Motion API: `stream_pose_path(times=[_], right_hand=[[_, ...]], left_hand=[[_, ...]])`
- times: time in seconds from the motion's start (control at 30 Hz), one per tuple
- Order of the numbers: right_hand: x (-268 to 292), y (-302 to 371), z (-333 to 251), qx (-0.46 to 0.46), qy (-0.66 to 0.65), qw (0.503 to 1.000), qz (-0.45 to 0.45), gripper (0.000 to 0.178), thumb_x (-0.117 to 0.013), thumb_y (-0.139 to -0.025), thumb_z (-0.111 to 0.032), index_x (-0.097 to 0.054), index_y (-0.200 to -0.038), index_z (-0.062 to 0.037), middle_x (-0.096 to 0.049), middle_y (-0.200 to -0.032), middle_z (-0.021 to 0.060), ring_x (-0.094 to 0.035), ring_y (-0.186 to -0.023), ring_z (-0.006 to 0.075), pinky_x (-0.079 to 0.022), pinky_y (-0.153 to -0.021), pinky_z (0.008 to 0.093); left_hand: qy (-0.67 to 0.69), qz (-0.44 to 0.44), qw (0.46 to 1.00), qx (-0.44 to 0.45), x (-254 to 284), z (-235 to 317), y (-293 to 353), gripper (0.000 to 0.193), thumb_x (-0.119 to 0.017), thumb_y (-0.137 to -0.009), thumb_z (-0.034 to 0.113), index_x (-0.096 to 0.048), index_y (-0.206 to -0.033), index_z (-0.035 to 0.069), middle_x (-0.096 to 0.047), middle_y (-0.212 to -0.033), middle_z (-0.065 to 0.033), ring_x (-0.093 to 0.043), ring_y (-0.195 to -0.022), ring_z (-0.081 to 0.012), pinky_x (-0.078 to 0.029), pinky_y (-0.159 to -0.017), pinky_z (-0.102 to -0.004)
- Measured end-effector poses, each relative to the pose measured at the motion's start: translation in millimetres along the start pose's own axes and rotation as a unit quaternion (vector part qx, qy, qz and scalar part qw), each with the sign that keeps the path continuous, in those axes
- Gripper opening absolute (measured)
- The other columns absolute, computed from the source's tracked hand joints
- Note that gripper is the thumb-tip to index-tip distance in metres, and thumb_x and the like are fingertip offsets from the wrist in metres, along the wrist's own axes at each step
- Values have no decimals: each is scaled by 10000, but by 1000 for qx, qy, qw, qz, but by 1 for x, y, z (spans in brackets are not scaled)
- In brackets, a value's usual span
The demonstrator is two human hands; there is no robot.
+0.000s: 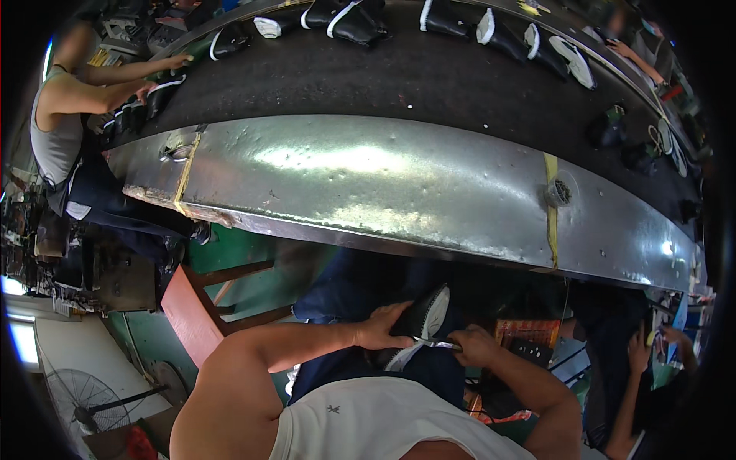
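Note:
On my lap lies a black shoe [418, 314] with a pale, whitish underside turned partly up and stitch-like marks along its edge. My left hand [385, 326] is closed around the shoe's left side, with the thumb toward its middle. My right hand [474, 346] grips a slim silver metal hand tool [435, 343], shaped like pincers or scissors; I cannot tell which. Its tip touches or lies just over the middle of the shoe. Part of the shoe is hidden under my left hand and the tool.
Ahead is a shiny metal ledge [368, 176] with a small round cup [560, 192] on it. Beyond runs a dark belt [307, 88] bearing several black shoes [356, 23]. A co-worker [61, 130] stands left near a reddish stool [192, 310]; others work at right. A fan [88, 402] stands lower left.

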State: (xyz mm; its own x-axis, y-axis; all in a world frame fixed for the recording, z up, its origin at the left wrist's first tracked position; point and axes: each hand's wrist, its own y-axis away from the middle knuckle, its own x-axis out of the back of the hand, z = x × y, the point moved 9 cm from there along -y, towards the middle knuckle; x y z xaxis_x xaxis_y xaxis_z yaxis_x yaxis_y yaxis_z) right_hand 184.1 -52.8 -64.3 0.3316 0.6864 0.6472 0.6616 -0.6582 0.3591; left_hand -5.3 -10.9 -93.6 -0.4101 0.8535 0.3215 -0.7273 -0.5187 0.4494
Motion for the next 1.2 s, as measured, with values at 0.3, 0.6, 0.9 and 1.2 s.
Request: stream_pose_path(times=[0.3, 0.6, 0.9, 1.2], right_hand=[[-2, 44, -18, -108, -119, 987, 24, 541, -677, -901, -209, -525, -1380, -8, -612, -1231, 264, -613, -1142, 412, -481, -1005, 457], [17, 21, -18, -169, -133, 974, 70, 332, -643, -922, -155, -578, -1187, 34, -659, -982, 187, -658, -910, 333, -516, -845, 427], [-54, 22, -2, -249, -423, 855, 167, 285, -640, -977, -290, -621, -926, -10, -632, -733, 38, -597, -672, 126, -489, -654, 304], [28, 39, 2, -228, -415, 872, 127, 441, -430, -1070, -402, -604, -1019, 0, -657, -808, 52, -626, -623, 124, -494, -495, 261]], left_hand=[[-15, 79, 996, 49, -2, 6, 5, 1059, -819, -763, 491, -295, -1556, 25, -472, -1452, -283, -456, -1369, -423, -365, -1153, -460], [5, 243, 966, 90, -9, 0, 17, 971, -715, -866, 402, -162, -1628, 165, -432, -1487, -256, -415, -1366, -423, -301, -1169, -474], [-115, 235, 965, -26, -6, 58, 12, 674, -527, -993, 210, -240, -1601, 263, -301, -1510, -406, -447, -1320, -544, -446, -1087, -446], [-164, 169, 970, 60, -12, 64, -2, 556, -472, -1022, 290, -334, -1559, 330, -329, -1493, -405, -526, -1245, -543, -489, -1031, -483]])
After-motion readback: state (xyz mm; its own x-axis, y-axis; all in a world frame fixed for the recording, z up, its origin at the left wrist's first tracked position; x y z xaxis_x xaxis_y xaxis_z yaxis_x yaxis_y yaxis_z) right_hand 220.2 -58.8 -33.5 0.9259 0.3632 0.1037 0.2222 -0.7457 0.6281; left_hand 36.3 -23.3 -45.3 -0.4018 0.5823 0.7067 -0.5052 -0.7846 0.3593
